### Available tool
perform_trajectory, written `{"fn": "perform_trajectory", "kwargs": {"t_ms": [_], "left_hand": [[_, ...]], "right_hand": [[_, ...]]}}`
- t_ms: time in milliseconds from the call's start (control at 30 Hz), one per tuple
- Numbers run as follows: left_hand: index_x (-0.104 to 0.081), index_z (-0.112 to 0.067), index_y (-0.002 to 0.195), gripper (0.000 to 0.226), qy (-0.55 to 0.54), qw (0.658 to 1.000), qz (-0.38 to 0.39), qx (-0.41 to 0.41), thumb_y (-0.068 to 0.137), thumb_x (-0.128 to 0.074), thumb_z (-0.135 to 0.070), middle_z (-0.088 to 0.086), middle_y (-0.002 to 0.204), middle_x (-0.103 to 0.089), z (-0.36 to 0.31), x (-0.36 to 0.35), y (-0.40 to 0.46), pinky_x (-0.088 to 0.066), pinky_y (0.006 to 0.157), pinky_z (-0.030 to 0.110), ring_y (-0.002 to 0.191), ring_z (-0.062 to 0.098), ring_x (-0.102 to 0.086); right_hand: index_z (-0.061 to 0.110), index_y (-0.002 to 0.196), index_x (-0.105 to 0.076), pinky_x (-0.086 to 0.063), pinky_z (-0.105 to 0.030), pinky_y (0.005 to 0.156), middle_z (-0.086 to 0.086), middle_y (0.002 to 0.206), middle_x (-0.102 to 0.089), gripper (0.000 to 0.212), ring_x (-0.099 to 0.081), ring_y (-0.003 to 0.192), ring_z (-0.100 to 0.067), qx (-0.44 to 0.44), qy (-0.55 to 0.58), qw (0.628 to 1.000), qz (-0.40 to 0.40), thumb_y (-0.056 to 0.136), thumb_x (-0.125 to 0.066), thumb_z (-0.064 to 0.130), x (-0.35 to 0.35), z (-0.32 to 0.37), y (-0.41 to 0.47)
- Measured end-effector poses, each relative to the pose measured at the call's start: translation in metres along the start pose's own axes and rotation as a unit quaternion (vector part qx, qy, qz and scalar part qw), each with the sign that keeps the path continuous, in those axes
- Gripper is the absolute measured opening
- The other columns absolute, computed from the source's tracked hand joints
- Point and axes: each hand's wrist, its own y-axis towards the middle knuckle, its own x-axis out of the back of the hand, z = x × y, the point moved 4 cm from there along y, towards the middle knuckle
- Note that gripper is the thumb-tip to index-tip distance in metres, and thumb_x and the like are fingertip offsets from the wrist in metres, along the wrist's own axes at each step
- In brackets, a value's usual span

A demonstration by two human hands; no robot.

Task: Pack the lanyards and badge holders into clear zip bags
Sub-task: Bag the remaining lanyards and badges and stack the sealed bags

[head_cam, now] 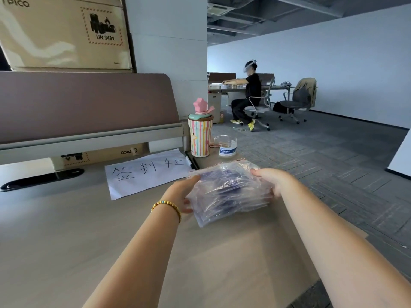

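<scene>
1. Both bare forearms are stretched forward over the pale wooden counter (66, 230); the left hand (181, 194) and the right hand (272, 182) are clamped on opposite sides of a stack of clear zip bags with dark blue contents (226, 192).
2. The stack is held near the counter's right edge, fingers curled round its sides.
3. Slippage is judged likely: slick plastic could slide apart, spilling bags off the edge or against the striped tumbler with pink lid (200, 136).

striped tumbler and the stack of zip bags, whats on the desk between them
In the head view, only bare desk lies between the striped tumbler and the stack of zip bags.
</scene>
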Motion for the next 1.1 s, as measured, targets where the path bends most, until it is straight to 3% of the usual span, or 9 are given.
{"fn": "perform_trajectory", "kwargs": {"t_ms": [167, 267, 433, 567, 667, 767, 867, 967, 1100], "left_hand": [[-0.041, -0.009, 0.126, 0.064, -0.058, 0.998, 0.005, 0.021, 0.080, -0.068, -0.043, 0.021, 0.122, -0.051, 0.003, 0.002, 0.001, -0.050, 0.084, 0.043, 0.105, 0.034, -0.056], [-0.042, -0.005, 0.114, 0.054, -0.100, 0.994, 0.019, 0.041, 0.081, -0.067, -0.041, 0.018, 0.101, -0.055, 0.008, -0.002, 0.002, -0.050, 0.088, 0.043, 0.093, 0.031, -0.058], [-0.056, -0.004, 0.104, 0.046, -0.030, 0.998, 0.049, 0.027, 0.083, -0.064, -0.043, 0.011, 0.090, -0.063, 0.008, -0.016, 0.000, -0.051, 0.071, 0.035, 0.077, 0.023, -0.060], [-0.044, -0.006, 0.128, 0.059, -0.008, 0.999, 0.045, 0.010, 0.086, -0.060, -0.044, 0.017, 0.120, -0.056, 0.002, -0.019, -0.002, -0.050, 0.081, 0.041, 0.095, 0.030, -0.058], [-0.041, -0.008, 0.132, 0.064, -0.017, 0.997, 0.066, 0.021, 0.085, -0.058, -0.048, 0.018, 0.126, -0.053, 0.004, -0.019, -0.001, -0.049, 0.092, 0.046, 0.106, 0.034, -0.057], [-0.040, -0.009, 0.134, 0.068, -0.020, 0.998, 0.054, 0.014, 0.081, -0.065, -0.045, 0.018, 0.131, -0.051, 0.013, -0.012, 0.002, -0.048, 0.095, 0.050, 0.112, 0.036, -0.055], [-0.043, -0.008, 0.131, 0.063, -0.021, 0.999, 0.026, 0.004, 0.080, -0.068, -0.037, 0.017, 0.118, -0.058, 0.019, 0.007, 0.003, -0.053, 0.086, 0.050, 0.099, 0.032, -0.063], [-0.041, -0.007, 0.129, 0.059, -0.028, 1.000, -0.004, -0.011, 0.081, -0.068, -0.030, 0.018, 0.113, -0.061, 0.018, 0.033, 0.000, -0.057, 0.077, 0.050, 0.090, 0.030, -0.067], [-0.035, -0.007, 0.132, 0.056, -0.006, 0.997, -0.056, -0.050, 0.087, -0.062, -0.027, 0.017, 0.119, -0.053, 0.003, 0.072, -0.011, -0.058, 0.069, 0.039, 0.083, 0.027, -0.065]], "right_hand": [[0.018, 0.130, -0.053, -0.040, -0.048, 0.106, -0.012, 0.135, -0.054, 0.131, -0.056, 0.118, -0.030, -0.003, 0.005, 1.000, 0.011, 0.014, -0.081, 0.072, 0.000, -0.010, 0.014], [0.015, 0.137, -0.045, -0.036, -0.047, 0.108, -0.015, 0.143, -0.044, 0.118, -0.049, 0.125, -0.032, 0.021, -0.028, 0.999, 0.002, 0.039, -0.078, 0.073, -0.001, -0.008, -0.006], [0.016, 0.132, -0.050, -0.042, -0.052, 0.103, -0.014, 0.136, -0.053, 0.144, -0.056, 0.117, -0.033, -0.008, -0.003, 1.000, 0.023, 0.003, -0.079, 0.072, 0.001, -0.022, 0.021], [0.007, 0.124, -0.058, -0.048, -0.045, 0.098, -0.018, 0.119, -0.064, 0.093, -0.064, 0.100, -0.032, 0.000, 0.035, 0.999, 0.026, 0.050, -0.082, 0.056, -0.005, -0.011, -0.032], [0.002, 0.117, -0.062, -0.056, -0.036, 0.075, -0.016, 0.086, -0.072, 0.056, -0.070, 0.069, -0.026, 0.020, 0.050, 0.998, 0.043, 0.078, -0.071, 0.041, -0.012, -0.006, -0.055], [0.003, 0.111, -0.064, -0.056, -0.032, 0.070, -0.016, 0.088, -0.072, 0.047, -0.070, 0.075, -0.026, 0.018, 0.073, 0.995, 0.064, 0.082, -0.068, 0.038, -0.017, -0.005, -0.060], [0.005, 0.109, -0.066, -0.053, -0.036, 0.086, -0.014, 0.090, -0.073, 0.045, -0.068, 0.087, -0.028, 0.017, 0.059, 0.994, 0.087, 0.081, -0.069, 0.040, -0.031, 0.003, -0.063], [0.008, 0.088, -0.066, -0.051, -0.032, 0.076, -0.008, 0.068, -0.073, 0.029, -0.068, 0.071, -0.023, 0.023, 0.035, 0.993, 0.111, 0.088, -0.062, 0.037, -0.055, 0.018, -0.078], [0.010, 0.106, -0.064, -0.052, -0.033, 0.076, -0.010, 0.097, -0.071, 0.033, -0.067, 0.084, -0.025, 0.073, 0.056, 0.988, 0.127, 0.086, -0.063, 0.036, -0.085, 0.052, -0.095]]}}
